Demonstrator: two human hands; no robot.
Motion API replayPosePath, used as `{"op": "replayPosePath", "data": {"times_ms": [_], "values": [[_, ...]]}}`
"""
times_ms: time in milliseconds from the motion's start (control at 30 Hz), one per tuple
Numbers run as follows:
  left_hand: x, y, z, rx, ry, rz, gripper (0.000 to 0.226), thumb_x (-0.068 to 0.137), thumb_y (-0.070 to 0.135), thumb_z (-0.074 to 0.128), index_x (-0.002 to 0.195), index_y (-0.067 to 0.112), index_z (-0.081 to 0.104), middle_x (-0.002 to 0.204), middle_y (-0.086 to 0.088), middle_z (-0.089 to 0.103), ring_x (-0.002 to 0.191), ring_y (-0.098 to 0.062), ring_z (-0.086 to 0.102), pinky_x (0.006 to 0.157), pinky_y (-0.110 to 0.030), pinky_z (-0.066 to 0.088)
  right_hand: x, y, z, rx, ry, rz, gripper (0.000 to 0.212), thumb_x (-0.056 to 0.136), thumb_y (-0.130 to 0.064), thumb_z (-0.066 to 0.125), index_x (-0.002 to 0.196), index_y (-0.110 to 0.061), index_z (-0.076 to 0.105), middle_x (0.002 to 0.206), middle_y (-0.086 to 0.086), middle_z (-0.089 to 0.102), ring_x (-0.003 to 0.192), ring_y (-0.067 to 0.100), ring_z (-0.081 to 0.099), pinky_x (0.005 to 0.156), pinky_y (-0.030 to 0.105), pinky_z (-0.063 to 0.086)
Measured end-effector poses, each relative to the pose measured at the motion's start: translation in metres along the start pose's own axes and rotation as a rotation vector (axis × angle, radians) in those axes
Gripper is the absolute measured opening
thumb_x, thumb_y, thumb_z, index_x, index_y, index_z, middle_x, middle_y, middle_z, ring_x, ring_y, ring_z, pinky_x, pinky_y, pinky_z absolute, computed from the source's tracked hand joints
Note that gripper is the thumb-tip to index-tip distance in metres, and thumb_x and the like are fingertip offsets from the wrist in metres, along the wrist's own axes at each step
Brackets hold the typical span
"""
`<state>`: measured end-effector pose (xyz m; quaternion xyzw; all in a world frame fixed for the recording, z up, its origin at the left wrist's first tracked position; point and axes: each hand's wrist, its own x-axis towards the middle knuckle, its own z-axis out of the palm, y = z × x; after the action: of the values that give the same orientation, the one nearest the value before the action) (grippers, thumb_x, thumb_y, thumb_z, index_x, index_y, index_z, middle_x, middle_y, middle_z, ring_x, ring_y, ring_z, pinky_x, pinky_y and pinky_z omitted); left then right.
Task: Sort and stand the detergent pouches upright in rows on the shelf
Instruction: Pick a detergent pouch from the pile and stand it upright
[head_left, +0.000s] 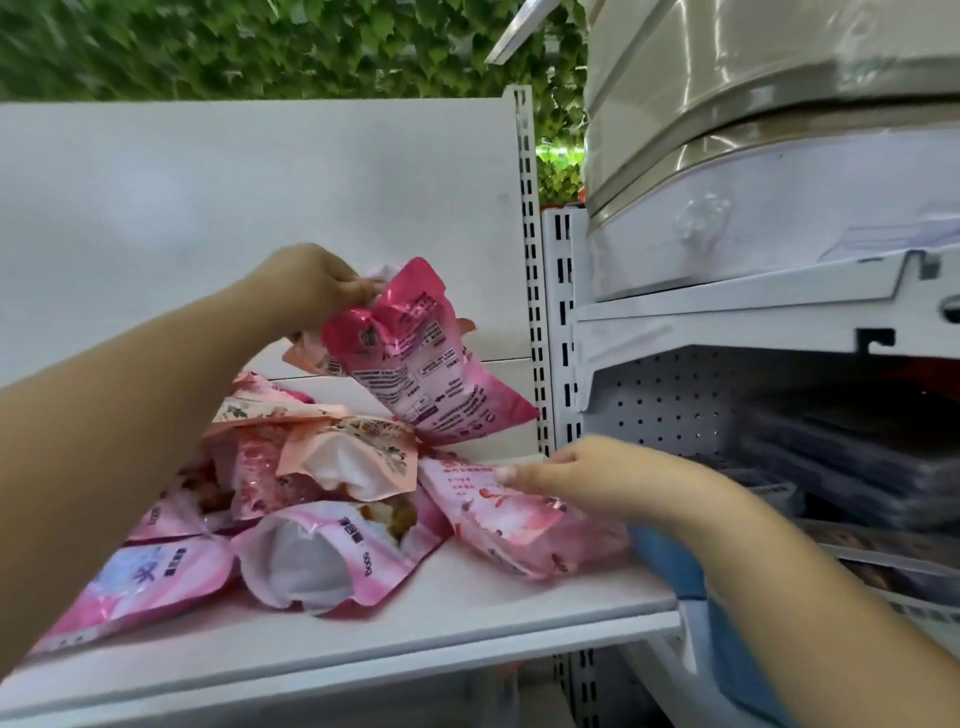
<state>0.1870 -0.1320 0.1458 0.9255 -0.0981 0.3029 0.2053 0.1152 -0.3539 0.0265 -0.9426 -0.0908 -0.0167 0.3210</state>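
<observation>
Nearest to the camera, the white shelf (467, 618) carries a loose heap (291, 499) of pink pouches lying flat, none upright. I can count about seven or eight in the heap, but they overlap, so the exact number is not clear. Two front pouches show their white bottoms toward the camera, so their long axes run from front to back.

On the right side, one pale pink pouch (519, 525) lies flat, with its long axis going from the back left to the front right. The right hand (587, 473) rests on its upper end with the fingers stretched out and relaxed, pointing left; it does not grip anything.

Further back, above the heap, the left hand (311, 286) holds a dark pink pouch (415, 358) by its crumpled top. Its fingers are curled around this end. The pouch hangs tilted, with the top up to the left and the bottom down to the right, and its printed back faces the camera. A second, paler pouch (306, 358) shows just behind it, under the same hand; if the hand holds it too, I cannot tell.

Behind stand the white back panel (208, 208) and a slotted post (532, 312).
</observation>
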Motion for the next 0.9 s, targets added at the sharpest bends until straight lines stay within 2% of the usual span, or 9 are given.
{"op": "replayPosePath", "data": {"times_ms": [233,333,433,533,633,700,767,833,900], "values": [[-0.004,-0.025,-0.034,-0.08,0.206,-0.125,0.02,0.091,0.03,0.054,0.083,0.015,0.062,0.059,-0.004,0.051,0.049,-0.018,0.046,0.044,-0.024,0.031,0.046,0.004,0.001,0.113,-0.137,0.178,0.09,0.068,-0.074,0.052,0.136,-0.015,0.043,0.143,0.011,0.041,0.123,0.027,0.047,0.098,0.035,0.039],[-0.004,-0.038,-0.047,-0.059,0.243,-0.136,0.024,0.091,0.031,0.055,0.075,0.014,0.062,0.059,-0.003,0.052,0.052,-0.017,0.047,0.047,-0.024,0.035,0.055,-0.003,0.01,0.068,-0.185,0.081,0.108,0.053,-0.085,0.048,0.14,-0.021,0.038,0.15,0.004,0.032,0.133,0.024,0.035,0.108,0.036,0.029],[-0.004,-0.047,-0.058,-0.019,0.246,-0.116,0.03,0.09,0.028,0.057,0.064,0.013,0.061,0.056,-0.003,0.051,0.052,-0.016,0.044,0.05,-0.024,0.034,0.053,-0.033,-0.003,0.091,-0.05,-0.077,0.099,0.066,-0.075,0.052,0.147,-0.028,0.017,0.154,0.001,0.02,0.138,0.026,0.027,0.112,0.043,0.025],[-0.007,-0.051,-0.063,-0.012,0.176,-0.073,0.034,0.086,0.027,0.061,0.055,0.016,0.057,0.05,-0.004,0.047,0.045,-0.014,0.04,0.046,-0.024,0.031,0.054,-0.078,-0.013,0.174,0.01,-0.29,0.106,0.057,-0.072,0.055,0.146,-0.036,0.01,0.154,0.0,0.019,0.137,0.025,0.028,0.111,0.044,0.028],[-0.018,-0.062,-0.061,-0.046,0.0,-0.041,0.036,0.08,0.033,0.066,0.052,0.012,0.057,0.04,0.004,0.042,0.034,-0.006,0.035,0.041,-0.019,0.03,0.061,-0.115,0.004,0.294,-0.079,-0.442,0.087,0.063,-0.074,0.047,0.138,-0.032,0.033,0.139,-0.005,0.045,0.127,0.018,0.043,0.107,0.043,0.035],[-0.028,-0.072,-0.06,-0.036,-0.104,-0.024,0.037,0.075,0.04,0.069,0.06,0.007,0.062,0.046,0.004,0.046,0.042,-0.008,0.039,0.045,-0.017,0.032,0.064,-0.128,0.017,0.467,-0.218,-0.427,0.055,0.078,-0.069,0.035,0.107,-0.027,0.056,0.103,-0.007,0.062,0.1,0.009,0.058,0.098,0.034,0.045],[-0.039,-0.082,-0.064,-0.025,-0.224,-0.018,0.05,0.062,0.06,0.071,0.076,0.011,0.07,0.061,0.001,0.053,0.057,-0.011,0.046,0.056,-0.018,0.036,0.073,-0.13,0.024,0.509,-0.294,-0.422,0.042,0.088,-0.06,0.027,0.091,-0.031,0.056,0.09,-0.01,0.062,0.083,0.001,0.058,0.082,0.019,0.049],[-0.049,-0.089,-0.07,-0.06,-0.323,0.017,0.053,0.052,0.074,0.066,0.083,0.031,0.071,0.075,0.011,0.06,0.07,-0.005,0.052,0.063,-0.015,0.039,0.081,-0.13,0.035,0.445,-0.311,-0.451,0.042,0.092,-0.057,0.024,0.102,-0.034,0.057,0.099,-0.012,0.063,0.087,0.001,0.058,0.08,0.013,0.046],[-0.056,-0.087,-0.075,-0.184,-0.325,0.024,0.034,0.076,0.06,0.055,0.102,0.04,0.063,0.106,0.018,0.058,0.101,0.001,0.051,0.075,-0.007,0.037,0.087,-0.134,0.045,0.377,-0.275,-0.451,0.052,0.092,-0.058,0.022,0.123,-0.03,0.053,0.116,-0.009,0.059,0.103,0.007,0.055,0.094,0.019,0.04]]}}
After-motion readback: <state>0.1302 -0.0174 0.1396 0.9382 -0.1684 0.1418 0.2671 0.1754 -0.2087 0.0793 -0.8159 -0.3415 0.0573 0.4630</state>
